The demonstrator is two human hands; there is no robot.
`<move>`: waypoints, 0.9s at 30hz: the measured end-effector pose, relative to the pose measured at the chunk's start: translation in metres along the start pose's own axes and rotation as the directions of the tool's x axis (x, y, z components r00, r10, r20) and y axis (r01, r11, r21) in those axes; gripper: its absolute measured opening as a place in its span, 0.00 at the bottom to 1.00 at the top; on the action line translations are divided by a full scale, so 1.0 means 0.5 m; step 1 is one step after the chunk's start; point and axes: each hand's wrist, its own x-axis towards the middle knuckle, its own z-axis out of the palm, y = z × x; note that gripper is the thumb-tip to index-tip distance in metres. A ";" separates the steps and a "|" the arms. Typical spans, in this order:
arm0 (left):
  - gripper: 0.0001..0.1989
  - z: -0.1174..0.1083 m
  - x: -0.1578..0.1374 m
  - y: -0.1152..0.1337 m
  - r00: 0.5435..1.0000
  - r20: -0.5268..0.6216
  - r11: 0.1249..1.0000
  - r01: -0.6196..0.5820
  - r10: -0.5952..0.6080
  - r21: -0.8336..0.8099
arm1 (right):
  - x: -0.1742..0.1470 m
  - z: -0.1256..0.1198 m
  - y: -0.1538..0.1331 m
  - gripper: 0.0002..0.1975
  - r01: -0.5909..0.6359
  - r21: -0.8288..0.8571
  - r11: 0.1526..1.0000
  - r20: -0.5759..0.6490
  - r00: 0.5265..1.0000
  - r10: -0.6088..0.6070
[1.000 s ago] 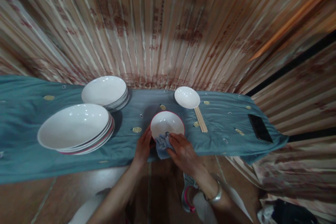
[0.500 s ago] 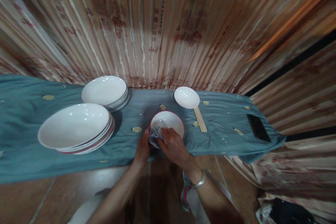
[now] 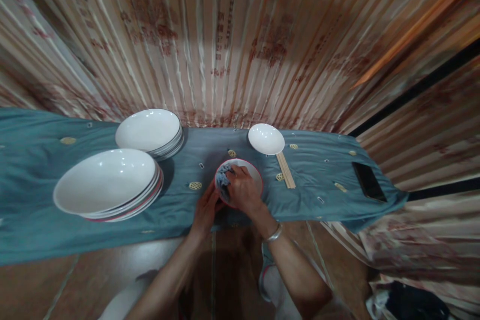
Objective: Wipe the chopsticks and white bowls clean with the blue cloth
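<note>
A white bowl with a red rim [image 3: 256,176] rests near the front edge of the cloth-covered table. My left hand [image 3: 206,207] grips the bowl's left side, its fingers at the outer wall. Inside the bowl, my right hand [image 3: 243,187] is closed on a crumpled blue-grey cloth [image 3: 224,176], pressed against the left inner wall. Part of the bowl is hidden under my right hand. Behind it to the right stands a smaller white bowl [image 3: 266,139], beside a bundle of wooden chopsticks [image 3: 286,171].
Left of my hands are a stack of large white bowls [image 3: 107,180] and, farther back, a stack of white plates [image 3: 150,131]. A black phone [image 3: 369,182] lies at the right end of the blue-green tablecloth [image 3: 315,165]. A pleated curtain [image 3: 210,50] hangs behind.
My right hand has moved the cloth from the bowl's near left rim forward and up along the inner left wall. My left hand stays at the bowl's side.
</note>
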 end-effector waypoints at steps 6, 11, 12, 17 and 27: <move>0.34 0.000 -0.001 0.001 1.000 -0.007 1.000 -0.002 0.002 0.029 | 0.003 -0.006 0.012 0.14 -0.058 -0.139 0.989 0.022 0.998 0.062; 0.33 0.001 -0.002 0.000 1.000 -0.011 1.000 -0.012 0.012 0.019 | -0.004 -0.011 0.027 0.13 -0.135 -0.198 0.971 0.024 0.989 0.143; 0.33 0.001 -0.002 0.000 1.000 -0.017 1.000 -0.011 0.011 0.017 | -0.008 -0.011 0.030 0.12 -0.145 -0.197 0.970 0.024 0.988 0.152; 0.33 0.002 -0.001 0.000 1.000 -0.013 1.000 -0.013 0.013 0.017 | -0.031 -0.010 0.049 0.10 -0.131 -0.201 0.971 0.033 0.990 0.140; 0.33 0.002 -0.003 -0.001 1.000 -0.008 0.999 -0.020 0.021 0.026 | -0.076 -0.026 0.054 0.03 0.005 -0.130 0.991 0.065 0.998 0.003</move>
